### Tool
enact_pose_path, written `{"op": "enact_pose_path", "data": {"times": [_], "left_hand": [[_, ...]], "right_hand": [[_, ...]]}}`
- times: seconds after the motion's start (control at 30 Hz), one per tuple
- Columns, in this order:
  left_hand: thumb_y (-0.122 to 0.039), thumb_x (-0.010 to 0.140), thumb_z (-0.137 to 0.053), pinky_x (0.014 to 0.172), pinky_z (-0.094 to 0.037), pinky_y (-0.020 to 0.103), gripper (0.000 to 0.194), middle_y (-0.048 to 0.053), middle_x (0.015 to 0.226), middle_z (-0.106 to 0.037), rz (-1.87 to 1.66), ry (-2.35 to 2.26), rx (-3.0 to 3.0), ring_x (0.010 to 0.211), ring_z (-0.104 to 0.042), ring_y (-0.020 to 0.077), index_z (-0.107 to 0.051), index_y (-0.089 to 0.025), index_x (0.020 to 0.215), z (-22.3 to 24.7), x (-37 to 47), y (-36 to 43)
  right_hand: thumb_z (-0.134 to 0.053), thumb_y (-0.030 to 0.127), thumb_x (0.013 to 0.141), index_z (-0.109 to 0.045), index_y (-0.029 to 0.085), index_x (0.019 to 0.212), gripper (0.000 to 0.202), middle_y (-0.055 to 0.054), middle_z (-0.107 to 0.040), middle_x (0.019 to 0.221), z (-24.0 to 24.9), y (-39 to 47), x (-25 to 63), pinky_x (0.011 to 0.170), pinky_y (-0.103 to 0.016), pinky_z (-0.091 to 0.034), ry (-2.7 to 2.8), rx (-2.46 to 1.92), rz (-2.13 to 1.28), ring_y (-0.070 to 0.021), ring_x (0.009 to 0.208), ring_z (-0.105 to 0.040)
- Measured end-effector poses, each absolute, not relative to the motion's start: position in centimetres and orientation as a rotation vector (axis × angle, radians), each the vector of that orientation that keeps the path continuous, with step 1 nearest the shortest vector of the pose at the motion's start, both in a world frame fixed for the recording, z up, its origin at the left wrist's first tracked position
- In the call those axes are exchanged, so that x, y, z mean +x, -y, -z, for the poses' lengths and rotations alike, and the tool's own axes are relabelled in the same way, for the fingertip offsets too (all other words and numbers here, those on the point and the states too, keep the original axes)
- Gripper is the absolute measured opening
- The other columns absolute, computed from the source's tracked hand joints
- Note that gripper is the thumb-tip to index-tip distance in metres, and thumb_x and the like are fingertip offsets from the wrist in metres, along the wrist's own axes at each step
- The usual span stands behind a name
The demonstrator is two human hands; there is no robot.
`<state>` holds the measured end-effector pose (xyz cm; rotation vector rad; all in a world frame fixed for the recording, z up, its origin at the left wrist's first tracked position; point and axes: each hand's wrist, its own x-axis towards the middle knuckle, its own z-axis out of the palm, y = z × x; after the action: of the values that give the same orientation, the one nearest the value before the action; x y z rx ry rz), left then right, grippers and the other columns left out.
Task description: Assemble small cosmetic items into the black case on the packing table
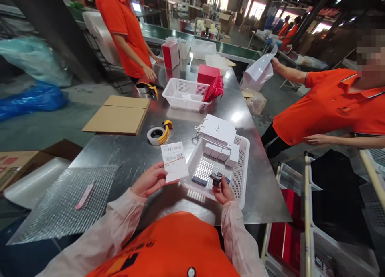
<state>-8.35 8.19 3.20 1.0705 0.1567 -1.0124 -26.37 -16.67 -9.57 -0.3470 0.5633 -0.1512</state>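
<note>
My left hand (152, 178) grips a printed paper label (176, 170) by its lower left edge; a barcode and a square code show on it. Over the near end of a white plastic basket (244, 168), my right hand (224, 192) is closed around several small dark boxes (215, 178). One more dark box (199, 181) lies on the basket floor. Small white boxes (217, 151) stand in a row inside, and a white Dior paper bag (218, 128) with cord handles leans over the far rim.
On the metal table (129, 154) lie a tape dispenser (160, 135), flat cardboard (120, 112) and bubble wrap (99, 200) with a pink cutter (84, 196). Another basket (180, 102) holds red ribbons (215, 89). One co-worker stands far left; another, at right, holds a plastic bag (260, 70).
</note>
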Motion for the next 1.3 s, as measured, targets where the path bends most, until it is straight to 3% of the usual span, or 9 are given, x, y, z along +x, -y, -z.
{"op": "enact_pose_path", "data": {"times": [0.17, 0.47, 0.93, 1.13, 1.3], "left_hand": [[0.004, 0.061, -0.06, 0.077, -0.065, 0.04, 0.052, 0.012, 0.114, -0.074, 1.014, -0.183, 1.065, 0.097, -0.073, 0.0285, -0.066, -0.015, 0.11, -3.2, -8.5, -8.0], [0.003, 0.062, -0.06, 0.075, -0.065, 0.04, 0.05, 0.013, 0.114, -0.074, 1.029, -0.157, 1.064, 0.097, -0.073, 0.0291, -0.066, -0.014, 0.109, -3.4, -8.5, -8.0], [0.005, 0.063, -0.06, 0.076, -0.064, 0.041, 0.053, 0.013, 0.114, -0.074, 1.032, -0.173, 1.036, 0.096, -0.073, 0.0284, -0.066, -0.014, 0.112, -2.6, -8.4, -8.2], [0.003, 0.063, -0.062, 0.075, -0.064, 0.041, 0.051, 0.012, 0.114, -0.074, 1.039, -0.147, 1.049, 0.097, -0.073, 0.0295, -0.066, -0.015, 0.11, -2.5, -8.5, -8.2], [0.002, 0.062, -0.062, 0.073, -0.064, 0.042, 0.05, 0.012, 0.114, -0.074, 1.042, -0.141, 1.048, 0.097, -0.073, 0.0304, -0.067, -0.015, 0.109, -2.7, -8.5, -8.2]], "right_hand": [[-0.085, 0.023, 0.071, -0.065, 0.021, 0.088, 0.027, 0.006, -0.066, 0.07, 9.1, 16.3, -26.2, 0.033, -0.008, -0.03, -0.614, -0.346, 0.201, 0.0012, 0.038, -0.035], [-0.091, 0.036, 0.061, -0.061, 0.02, 0.077, 0.038, 0.01, -0.058, 0.058, 8.3, 15.8, -25.7, 0.039, -0.011, -0.035, -0.657, -0.352, 0.234, -0.0018, 0.045, -0.045], [-0.087, 0.045, 0.066, -0.064, 0.02, 0.078, 0.036, 0.006, -0.058, 0.06, 7.5, 15.6, -25.6, 0.04, -0.017, -0.037, -0.726, -0.347, 0.248, -0.0056, 0.049, -0.048], [-0.092, 0.048, 0.056, -0.064, 0.021, 0.079, 0.045, 0.007, -0.058, 0.061, 7.7, 15.7, -25.7, 0.042, -0.016, -0.037, -0.717, -0.372, 0.237, -0.0047, 0.05, -0.048], [-0.087, 0.05, 0.063, -0.065, 0.021, 0.08, 0.04, 0.006, -0.058, 0.061, 8.0, 15.9, -25.7, 0.041, -0.019, -0.036, -0.716, -0.429, 0.235, -0.0067, 0.05, -0.048]]}}
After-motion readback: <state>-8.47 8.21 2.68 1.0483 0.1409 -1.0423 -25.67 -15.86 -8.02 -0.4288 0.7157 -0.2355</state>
